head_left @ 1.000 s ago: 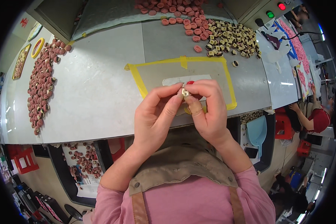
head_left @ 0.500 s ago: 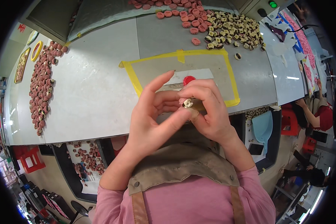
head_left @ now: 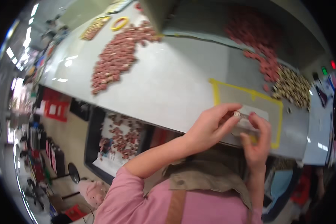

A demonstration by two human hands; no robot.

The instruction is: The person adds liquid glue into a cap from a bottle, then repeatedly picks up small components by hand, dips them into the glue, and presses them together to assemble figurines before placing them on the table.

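Observation:
My left hand (head_left: 212, 125) holds a small cream-coloured piece (head_left: 236, 113) between thumb and forefinger, over the near part of a yellow-taped rectangle (head_left: 248, 92). Beside it on the right, my right hand (head_left: 260, 143) is blurred, its thumb and fingers apart and nothing visible between them. A white strip (head_left: 263, 112) lies behind the hands, partly covered. Loose pink ridged pieces (head_left: 268, 67) and a heap of cream-and-dark pieces (head_left: 293, 86) lie at the far right. At the left is a large spread of pink pieces with some pale parts (head_left: 117, 56).
A yellow tape ring (head_left: 120, 24) and a yellow-edged tray of pieces (head_left: 95, 28) sit at the far left. Below the table edge, an open dark drawer (head_left: 91, 143) holds more pieces. A red stool (head_left: 56, 110) stands beyond it. A metal cabinet (head_left: 153, 13) rises at the back.
The view has swung left, so the table appears shifted right. My right hand has come away from the small piece, which stays in my left fingers.

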